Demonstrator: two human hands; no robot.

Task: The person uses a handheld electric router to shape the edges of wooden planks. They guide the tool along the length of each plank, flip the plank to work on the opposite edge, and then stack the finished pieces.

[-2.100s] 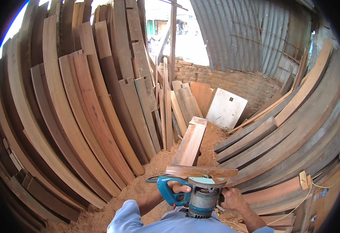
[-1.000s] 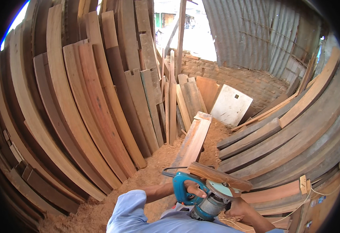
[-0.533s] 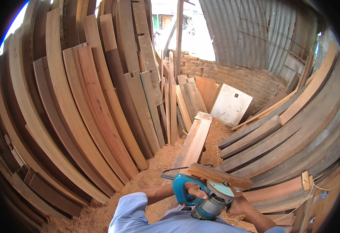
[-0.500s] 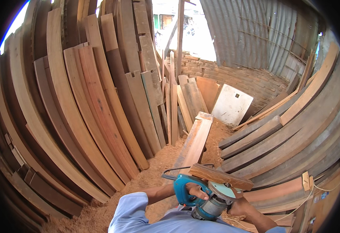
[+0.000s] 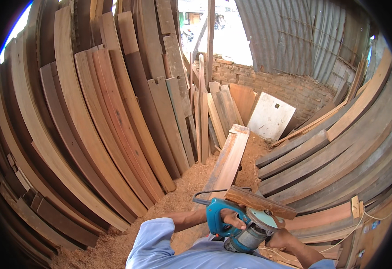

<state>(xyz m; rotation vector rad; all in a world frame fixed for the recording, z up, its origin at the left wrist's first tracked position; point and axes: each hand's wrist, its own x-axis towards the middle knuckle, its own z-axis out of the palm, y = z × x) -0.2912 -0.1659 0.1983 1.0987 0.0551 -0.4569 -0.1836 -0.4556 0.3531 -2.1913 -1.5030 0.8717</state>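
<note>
Turned clockwise since the earliest frame, the teal router (image 5: 252, 237) sits at lower centre, and the wooden strip (image 5: 261, 203) against its base slopes down rightward. Left hand (image 5: 232, 218) wraps the handle; right hand (image 5: 279, 238) holds the opposite side, fingers partly hidden. Beyond, the long plank (image 5: 232, 163) runs toward upper right, nearer the left hand.

The shirt (image 5: 200, 259) is light blue, with short, loose sleeves (image 5: 149, 237).
</note>
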